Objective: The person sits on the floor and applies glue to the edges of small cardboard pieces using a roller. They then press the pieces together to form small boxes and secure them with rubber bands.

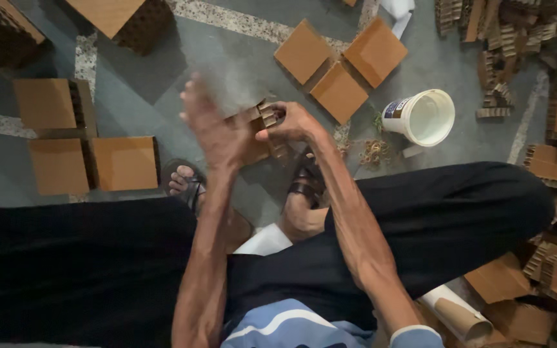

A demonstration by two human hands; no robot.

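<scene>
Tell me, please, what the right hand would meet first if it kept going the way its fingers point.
Probably the left hand: the right hand points leftward across the small cardboard piece it pinches, and that blurred hand is just beyond, though depth is unclear.

Three flat cardboard squares (338,59) in a group on the floor, three more cardboard blocks (85,143) at the left, one white bucket (422,116), one cardboard tube (456,314), two sandals (189,180)

Left hand (217,129) raised flat (blurred); right hand (291,122) curled, fingers pinched.
</scene>
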